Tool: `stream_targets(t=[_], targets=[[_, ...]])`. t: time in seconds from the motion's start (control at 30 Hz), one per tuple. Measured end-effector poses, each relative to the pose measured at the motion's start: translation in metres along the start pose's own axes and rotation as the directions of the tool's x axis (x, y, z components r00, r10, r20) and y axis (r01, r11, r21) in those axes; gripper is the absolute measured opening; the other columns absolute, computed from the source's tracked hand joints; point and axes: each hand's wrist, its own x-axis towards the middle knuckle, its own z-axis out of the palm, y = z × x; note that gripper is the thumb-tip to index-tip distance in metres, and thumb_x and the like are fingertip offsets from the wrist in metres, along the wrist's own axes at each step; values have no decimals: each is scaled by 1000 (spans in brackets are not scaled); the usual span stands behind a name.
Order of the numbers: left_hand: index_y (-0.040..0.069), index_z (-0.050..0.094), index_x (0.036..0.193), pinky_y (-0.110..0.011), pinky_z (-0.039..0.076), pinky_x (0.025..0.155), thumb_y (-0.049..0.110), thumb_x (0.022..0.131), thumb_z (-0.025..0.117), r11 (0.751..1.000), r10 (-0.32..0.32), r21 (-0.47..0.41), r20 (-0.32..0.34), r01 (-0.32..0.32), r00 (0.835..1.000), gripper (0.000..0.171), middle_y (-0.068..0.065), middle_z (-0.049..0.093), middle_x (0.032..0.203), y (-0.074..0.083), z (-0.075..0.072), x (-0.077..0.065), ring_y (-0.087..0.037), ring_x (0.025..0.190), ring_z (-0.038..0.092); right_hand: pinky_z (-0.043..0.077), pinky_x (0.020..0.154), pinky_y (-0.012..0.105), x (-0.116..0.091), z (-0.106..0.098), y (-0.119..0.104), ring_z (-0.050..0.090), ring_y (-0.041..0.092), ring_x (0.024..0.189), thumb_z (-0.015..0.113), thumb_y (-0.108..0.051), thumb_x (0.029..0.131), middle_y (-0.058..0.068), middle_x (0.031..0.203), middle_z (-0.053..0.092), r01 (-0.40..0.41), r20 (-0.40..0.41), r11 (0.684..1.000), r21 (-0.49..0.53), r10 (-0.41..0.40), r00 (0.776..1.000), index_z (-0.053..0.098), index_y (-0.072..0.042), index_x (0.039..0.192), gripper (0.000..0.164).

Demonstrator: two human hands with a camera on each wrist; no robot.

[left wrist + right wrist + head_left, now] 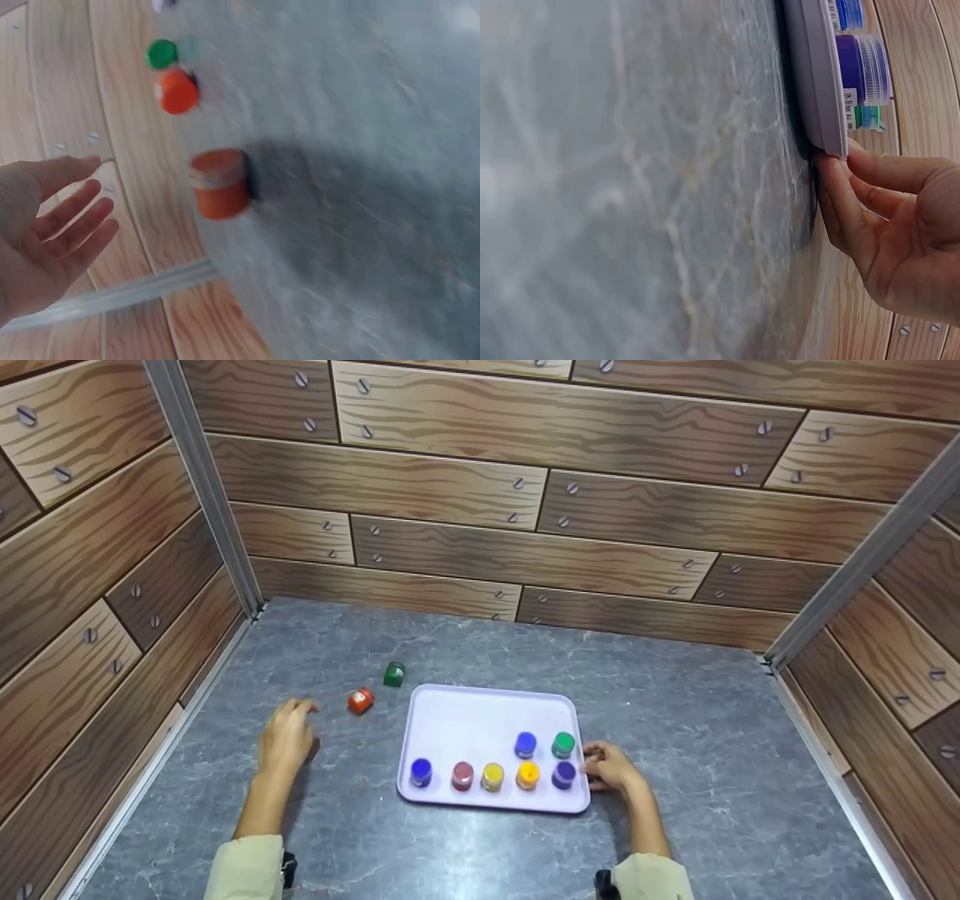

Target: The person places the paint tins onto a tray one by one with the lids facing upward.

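Note:
My right hand (613, 767) pinches the right rim of a lilac tray (465, 712), thumb above and fingers beneath, as the right wrist view shows. Small paint jars stand in the tray: a front row with a blue jar (421, 772), a red jar (462, 775), a yellow jar (493, 776), an orange jar (528, 775) and a purple jar (563, 775). Behind these are another blue jar (525, 744) and a green jar (563, 745). My left hand (287, 739) holds nothing, its fingers loosely bent above the table. Near it in the left wrist view is an orange-brown jar (219, 184), hidden in the head view.
Left of the tray, a red-orange jar (361, 700) and a dark green jar (394, 673) lie on the grey marbled table (337, 840). Wood-patterned walls (450, 472) with metal corner posts (217, 487) enclose the back and both sides.

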Motion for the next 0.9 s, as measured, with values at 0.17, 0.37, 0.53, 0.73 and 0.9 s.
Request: stream_targets(t=[0.17,0.37,0.53,0.73,0.9], targets=[[-2,63,87,-49,46,67,-9,64,69,998,21,60,1,-21,1000,25,-16,59,88,-12,5,-6,-36,83,55,52,61,38,2,-1,1,55,19,69,51,12,78,13,83,50,-7,-3,1000,-5,7,1000,42,15,111,34],[-2,62,83,-50,47,62,-4,69,71,994,56,96,-13,-55,998,16,-15,59,82,-20,10,-11,-36,78,55,52,61,38,2,0,1,54,19,71,52,12,77,13,83,48,-6,-25,1000,-4,6,1000,43,14,110,35],[-2,60,75,-51,46,58,-7,71,66,987,97,125,12,-97,995,8,-14,56,73,-27,15,-17,-37,72,55,52,61,38,2,1,1,54,19,71,53,12,77,11,83,48,-12,-35,1000,-15,11,999,44,14,110,34],[-3,60,76,-49,46,62,-14,70,61,978,159,127,39,-163,986,12,-15,54,76,-35,21,-18,-37,74,55,52,60,37,2,1,1,54,19,70,53,12,78,11,83,49,-12,-32,1000,-16,12,999,43,14,110,33],[-3,61,81,-46,47,68,-17,69,62,964,237,124,17,-237,971,18,-16,55,84,-41,28,-19,-35,82,54,52,60,37,2,1,1,53,19,71,53,13,78,10,81,49,-13,-35,1000,-16,12,999,44,14,109,33]])
